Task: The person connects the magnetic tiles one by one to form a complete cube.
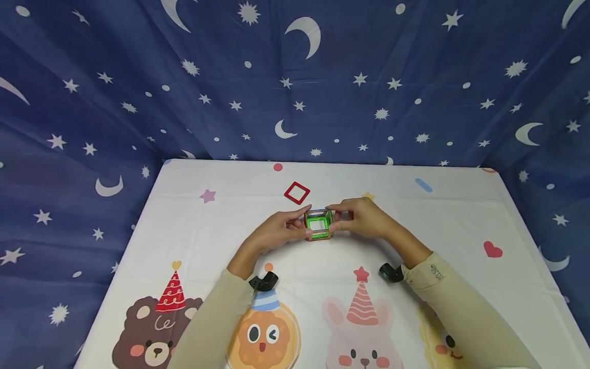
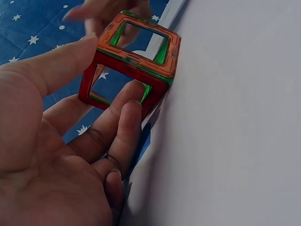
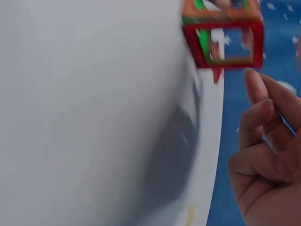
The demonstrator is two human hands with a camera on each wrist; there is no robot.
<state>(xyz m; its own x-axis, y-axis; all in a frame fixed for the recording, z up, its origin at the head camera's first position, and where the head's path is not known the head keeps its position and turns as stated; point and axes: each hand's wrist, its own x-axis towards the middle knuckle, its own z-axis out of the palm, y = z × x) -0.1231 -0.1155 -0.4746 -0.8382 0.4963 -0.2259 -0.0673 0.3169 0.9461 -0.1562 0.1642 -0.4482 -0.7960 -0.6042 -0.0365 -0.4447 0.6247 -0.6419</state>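
A small cube of see-through magnetic tiles (image 1: 319,238), with green, orange and red frames, is between the hands above the white table. My left hand (image 1: 276,229) grips it from the left: in the left wrist view the thumb is at an upper corner and fingers lie against the red-framed side. My right hand (image 1: 364,218) is close by the cube's right side. In the right wrist view its fingers (image 3: 256,87) are loosely bent just below the cube, not wrapped round it. Farther back a red square tile (image 1: 290,188) lies flat on the table.
The white tablecloth (image 1: 221,225) bears printed party animals, a heart and stars. A dark blue curtain (image 1: 341,118) with moons and stars hangs behind the table and at its sides. A black wrist camera (image 1: 265,282) sits on the left wrist, another (image 1: 392,272) on the right.
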